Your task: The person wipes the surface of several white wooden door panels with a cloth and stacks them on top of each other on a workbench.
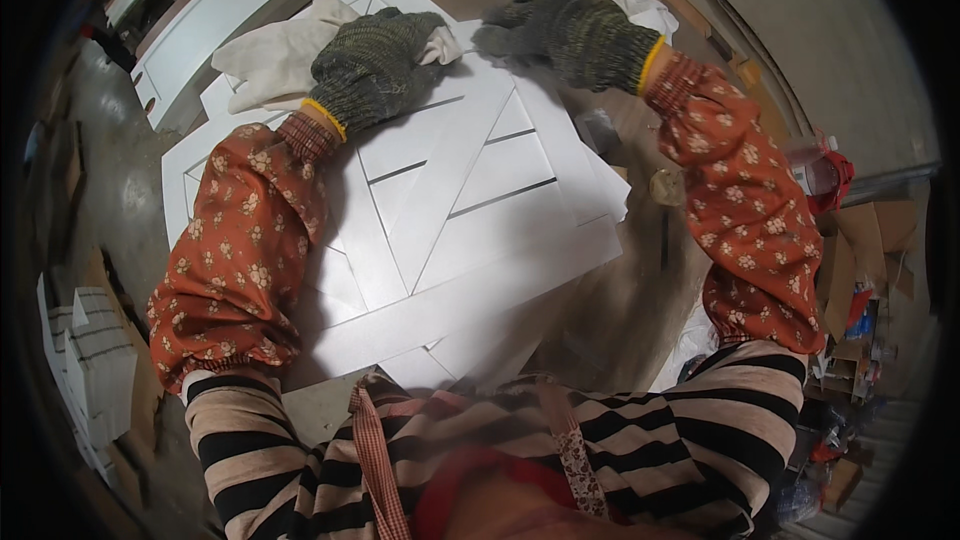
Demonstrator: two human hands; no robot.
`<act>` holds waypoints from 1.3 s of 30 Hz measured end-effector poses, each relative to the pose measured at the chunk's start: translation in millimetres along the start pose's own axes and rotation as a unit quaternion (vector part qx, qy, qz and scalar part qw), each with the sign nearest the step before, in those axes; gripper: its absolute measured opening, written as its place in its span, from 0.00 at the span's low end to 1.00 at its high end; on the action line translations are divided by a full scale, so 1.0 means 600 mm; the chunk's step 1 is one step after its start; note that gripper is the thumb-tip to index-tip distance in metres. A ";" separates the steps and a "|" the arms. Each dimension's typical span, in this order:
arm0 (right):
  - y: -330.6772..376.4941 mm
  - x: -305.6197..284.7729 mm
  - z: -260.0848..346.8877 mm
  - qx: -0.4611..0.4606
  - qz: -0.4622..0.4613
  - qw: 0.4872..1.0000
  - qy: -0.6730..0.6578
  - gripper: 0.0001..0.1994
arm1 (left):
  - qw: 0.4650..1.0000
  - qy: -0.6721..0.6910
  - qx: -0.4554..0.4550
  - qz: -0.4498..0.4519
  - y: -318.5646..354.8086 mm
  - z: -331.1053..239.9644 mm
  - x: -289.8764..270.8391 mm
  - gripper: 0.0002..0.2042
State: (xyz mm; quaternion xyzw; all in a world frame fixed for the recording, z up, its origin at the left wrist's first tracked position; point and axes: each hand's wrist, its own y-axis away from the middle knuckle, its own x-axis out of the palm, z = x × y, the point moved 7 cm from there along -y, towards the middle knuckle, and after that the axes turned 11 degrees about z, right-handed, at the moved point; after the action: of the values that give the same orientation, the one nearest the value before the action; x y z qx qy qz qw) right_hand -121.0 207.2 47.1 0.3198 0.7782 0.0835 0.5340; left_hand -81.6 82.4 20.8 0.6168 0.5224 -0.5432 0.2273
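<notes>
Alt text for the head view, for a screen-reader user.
Gloved left hand holding a bunched white cloth on a stack of white grooved panels; gloved right hand near the stack's far edge. The camera wearer has orange floral sleeve covers over a striped shirt.

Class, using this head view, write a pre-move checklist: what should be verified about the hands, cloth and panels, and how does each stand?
1. Left hand and right hand protected: ok, both wear knit gloves.
2. Wrists covered: not ok, skin shows above the floral oversleeves.
3. White cloth in the left hand's grip: ok, bunched beneath it.
4. Right hand touching the top white panel: cannot tell.
5. Panels stacked squarely: not ok, lower white panels jut out.
</notes>
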 end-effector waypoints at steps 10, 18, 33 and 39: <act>0.157 0.009 0.024 -0.196 -0.140 0.958 -0.153 0.16 | 0.999 0.044 0.010 0.027 -0.018 -0.006 0.001 0.12; 0.104 -0.008 0.025 -0.106 -0.200 0.973 -0.050 0.16 | 1.000 0.019 -0.002 0.024 -0.020 -0.005 0.008 0.12; 0.151 0.037 0.097 -0.077 -0.056 0.992 -0.083 0.20 | 0.996 0.071 0.047 0.031 -0.015 0.035 0.036 0.09; 0.209 0.055 0.100 -0.074 -0.173 0.965 -0.183 0.20 | 0.988 0.132 0.019 0.081 -0.034 0.029 0.062 0.04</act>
State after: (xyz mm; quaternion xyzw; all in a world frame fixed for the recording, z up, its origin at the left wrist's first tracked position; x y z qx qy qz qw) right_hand -24.0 311.9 55.4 0.1501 0.7026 -0.0128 0.6955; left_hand -112.2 89.4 -12.5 0.7277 0.4858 -0.4463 0.1878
